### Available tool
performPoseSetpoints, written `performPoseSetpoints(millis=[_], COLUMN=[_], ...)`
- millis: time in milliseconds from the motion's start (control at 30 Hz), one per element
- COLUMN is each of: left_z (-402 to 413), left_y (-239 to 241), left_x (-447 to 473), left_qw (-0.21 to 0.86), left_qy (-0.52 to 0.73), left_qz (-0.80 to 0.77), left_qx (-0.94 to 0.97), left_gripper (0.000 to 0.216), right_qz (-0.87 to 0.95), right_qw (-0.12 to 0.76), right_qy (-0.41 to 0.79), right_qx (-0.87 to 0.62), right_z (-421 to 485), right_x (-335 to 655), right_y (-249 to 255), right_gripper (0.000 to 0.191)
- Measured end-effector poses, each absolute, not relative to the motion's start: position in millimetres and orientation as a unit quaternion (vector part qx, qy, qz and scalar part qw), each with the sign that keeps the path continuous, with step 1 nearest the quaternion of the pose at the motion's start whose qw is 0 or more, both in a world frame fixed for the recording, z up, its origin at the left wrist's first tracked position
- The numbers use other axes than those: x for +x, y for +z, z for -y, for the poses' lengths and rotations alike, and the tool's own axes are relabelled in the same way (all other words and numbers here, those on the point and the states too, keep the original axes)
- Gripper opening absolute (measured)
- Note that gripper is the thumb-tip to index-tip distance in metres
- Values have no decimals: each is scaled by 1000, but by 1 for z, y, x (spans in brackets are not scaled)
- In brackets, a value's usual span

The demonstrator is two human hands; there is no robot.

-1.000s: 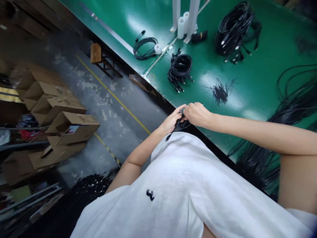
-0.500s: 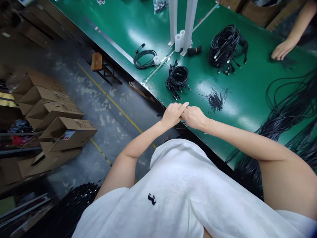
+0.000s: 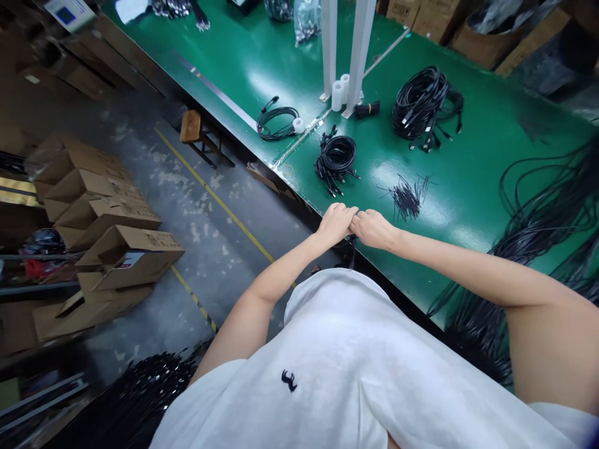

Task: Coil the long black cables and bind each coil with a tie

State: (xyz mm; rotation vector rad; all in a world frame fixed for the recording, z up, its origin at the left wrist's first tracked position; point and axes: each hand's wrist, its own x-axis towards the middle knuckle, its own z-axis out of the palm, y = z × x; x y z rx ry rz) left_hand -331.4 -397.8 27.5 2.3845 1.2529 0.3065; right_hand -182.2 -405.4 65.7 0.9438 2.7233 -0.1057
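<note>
My left hand and my right hand meet at the fingertips over the table's front edge. Both are closed, thumbs and fingers pressed together. Black cable shows just beneath them, mostly hidden by the hands and the table edge. Just beyond the hands lies a coiled bundle of black cables with metal plugs. Off to its right is a loose pile of short black ties.
The green table carries a larger cable bundle, a single coil and white posts. Long black cables hang over the right edge. A wooden stool and cardboard boxes stand on the left floor.
Both hands have shifted slightly right and lower in the picture, and their knuckles have turned. Another person's hand at the upper right has left the view. The camera has tilted up a little.
</note>
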Motion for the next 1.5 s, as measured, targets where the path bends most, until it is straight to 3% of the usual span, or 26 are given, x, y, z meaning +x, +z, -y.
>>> performPoseSetpoints(millis=[100,233,400,567,667,800,867,1133,1300,1500], left_z=[413,439,411,395,402,413,421,418,323,185], left_y=[16,27,47,19,-3,-16,-18,-16,4,1], left_x=[-317,-326,-343,-309,-291,-284,-282,-270,-286,-322], left_qw=[229,304,217,295,430,691,739,706,713,582], left_qy=[123,177,161,80,188,283,320,452,499,484], left_qz=[-556,-506,-435,-571,-614,-526,-484,-486,-448,-557], left_qx=[789,788,859,762,635,407,343,248,205,341], left_gripper=[42,59,69,32,23,13,9,24,25,34], right_qz=[-903,-878,-915,-873,-801,-736,-715,-743,-691,-631], right_qw=[131,101,79,51,27,-36,-65,-59,-98,24], right_qy=[-57,-68,-82,-124,-173,-220,-243,-291,-279,-281], right_qx=[404,462,386,470,572,639,652,600,660,723], right_z=[396,390,400,397,398,420,431,436,460,513], right_x=[-180,-175,-176,-172,-169,-164,-159,-127,-79,-90], right_y=[59,56,63,50,34,20,21,27,2,-30], right_gripper=[28,26,29,29,30,33,32,29,29,27])
